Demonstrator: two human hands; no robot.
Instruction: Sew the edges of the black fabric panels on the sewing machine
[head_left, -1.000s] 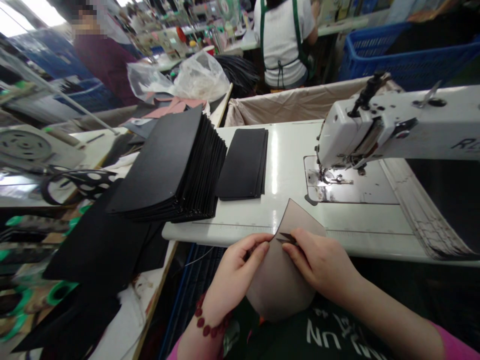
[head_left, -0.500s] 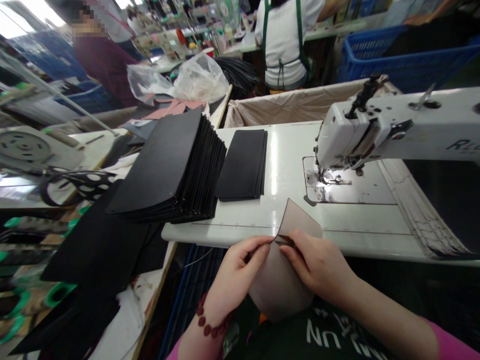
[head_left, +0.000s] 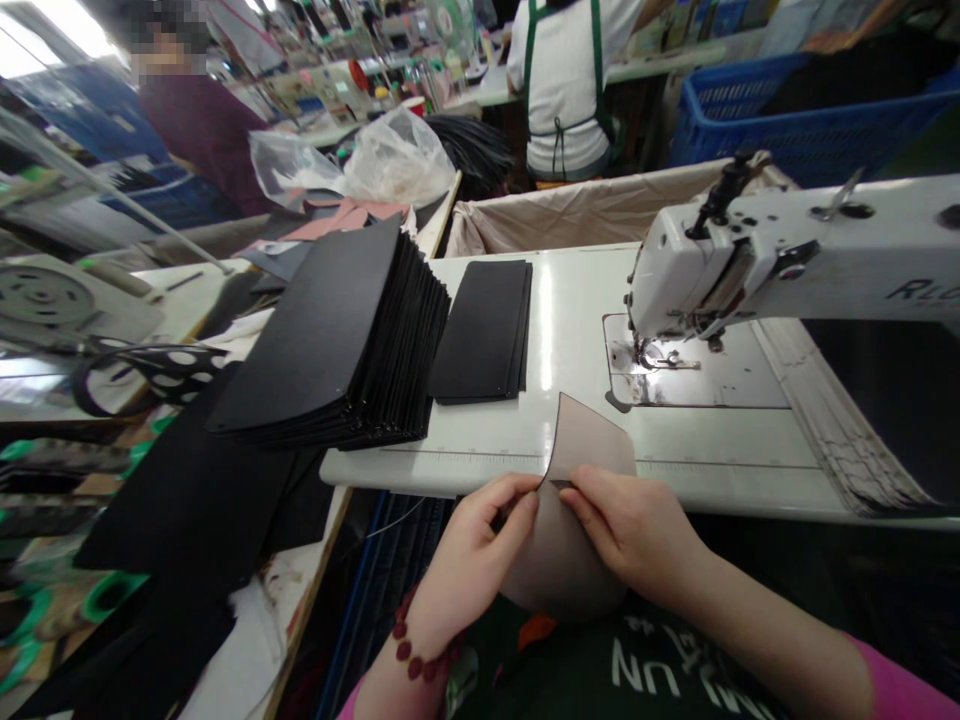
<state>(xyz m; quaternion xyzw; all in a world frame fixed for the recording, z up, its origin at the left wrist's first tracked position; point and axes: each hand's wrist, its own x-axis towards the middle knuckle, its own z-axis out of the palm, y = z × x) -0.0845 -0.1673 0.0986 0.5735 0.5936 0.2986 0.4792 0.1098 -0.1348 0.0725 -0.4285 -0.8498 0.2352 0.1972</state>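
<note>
A greyish-beige sheet of material (head_left: 592,432) with a thin dark edge spans the front edge of the sewing table and droops toward my lap. My left hand (head_left: 491,530) pinches its left edge between thumb and forefinger. From the right, my right hand (head_left: 637,520) is closed on a small dark flat piece (head_left: 561,484) held against the sheet's surface; its exact kind is mostly hidden by the fingers. Behind the hands, the white sewing machine (head_left: 697,270) stands on the table with its needle area lit.
A tall stack of black panels (head_left: 315,330) and a lower pile of black panels (head_left: 484,330) lie left on the table (head_left: 570,310). More dark panels (head_left: 885,400) lie under the machine arm. Thread spools stand lower left. Two people work beyond, near a blue crate (head_left: 810,130).
The sheet's upper end has shifted slightly left, and its lower part has risen a little. Both hands keep their pinch in nearly the same place.
</note>
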